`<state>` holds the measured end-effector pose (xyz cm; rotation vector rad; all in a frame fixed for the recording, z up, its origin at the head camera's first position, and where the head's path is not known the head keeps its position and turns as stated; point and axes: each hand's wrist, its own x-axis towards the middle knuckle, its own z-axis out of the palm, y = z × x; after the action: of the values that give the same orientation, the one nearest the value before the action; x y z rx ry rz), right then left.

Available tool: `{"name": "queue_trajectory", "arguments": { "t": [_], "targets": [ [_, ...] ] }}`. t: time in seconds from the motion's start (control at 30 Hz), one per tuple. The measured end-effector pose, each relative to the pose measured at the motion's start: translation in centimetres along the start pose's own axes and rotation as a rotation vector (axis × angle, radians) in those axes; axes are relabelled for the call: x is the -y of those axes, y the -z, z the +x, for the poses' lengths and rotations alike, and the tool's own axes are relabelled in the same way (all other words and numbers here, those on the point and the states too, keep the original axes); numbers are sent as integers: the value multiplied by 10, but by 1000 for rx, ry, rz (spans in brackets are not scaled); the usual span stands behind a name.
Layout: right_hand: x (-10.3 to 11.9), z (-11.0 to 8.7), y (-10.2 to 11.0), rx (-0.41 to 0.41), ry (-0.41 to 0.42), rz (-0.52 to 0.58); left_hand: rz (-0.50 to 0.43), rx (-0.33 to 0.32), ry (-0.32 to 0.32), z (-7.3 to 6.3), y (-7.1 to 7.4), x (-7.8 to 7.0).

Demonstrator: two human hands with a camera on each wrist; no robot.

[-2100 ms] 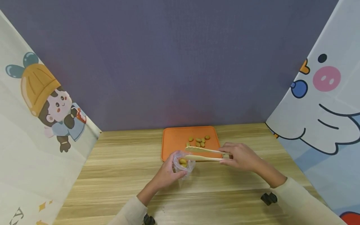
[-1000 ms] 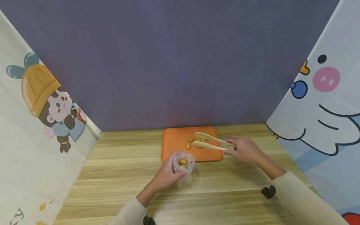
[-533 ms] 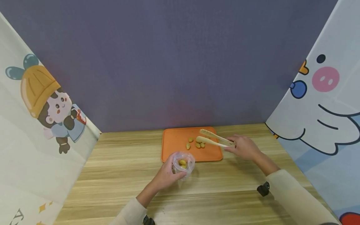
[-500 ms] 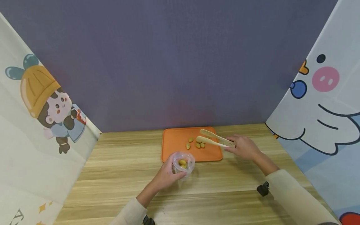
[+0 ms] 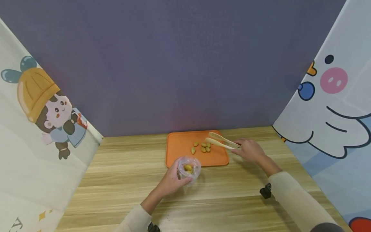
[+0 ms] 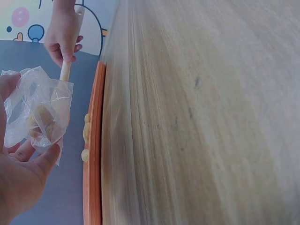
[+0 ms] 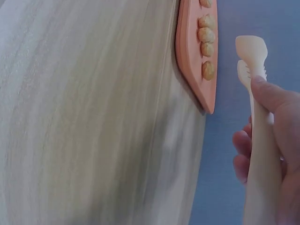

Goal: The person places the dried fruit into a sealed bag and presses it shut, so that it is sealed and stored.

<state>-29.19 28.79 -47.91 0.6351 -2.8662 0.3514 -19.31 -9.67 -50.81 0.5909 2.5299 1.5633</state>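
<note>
My left hand point(image 5: 172, 178) holds a clear plastic bag point(image 5: 198, 170) with its mouth facing up, thumb on the near side. Yellow-brown oval pieces point(image 5: 188, 167) lie inside it; the left wrist view shows them through the film point(image 6: 42, 117). In my right hand point(image 5: 250, 150) is a pair of cream tongs point(image 5: 221, 144), gripped along its arms. The tips stand apart over the right part of an orange tray point(image 5: 178, 141). Several more oval pieces point(image 5: 204, 145) lie on the tray, just left of the tips. In the right wrist view the tongs' scalloped head point(image 7: 251, 49) holds nothing.
The tray sits at the back of a wood-grain table point(image 5: 130, 167), close to a grey-blue partition point(image 5: 185, 71). Printed cartoon panels point(image 5: 333, 122) flank the table on both sides. A black wrist device point(image 5: 266, 190) shows below the right forearm.
The tongs went from above the bag back to the tray, then drifted right, their tips now apart beside the pieces. My left hand and the bag have stayed in place.
</note>
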Motion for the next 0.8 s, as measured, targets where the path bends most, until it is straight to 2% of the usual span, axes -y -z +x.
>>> {"name": "queue_trajectory", "arguments": {
  "t": [0.2, 0.5, 0.8],
  "targets": [
    [-6, 1, -9, -8, -32, 29, 0, -15, 2, -1, 0, 1],
    [-16, 3, -24, 37, -71, 24, 23, -10, 5, -1, 0, 3],
    [-11, 2, -23, 44, -76, 10, 3, -6, -6, -3, 1, 3]
  ]
}}
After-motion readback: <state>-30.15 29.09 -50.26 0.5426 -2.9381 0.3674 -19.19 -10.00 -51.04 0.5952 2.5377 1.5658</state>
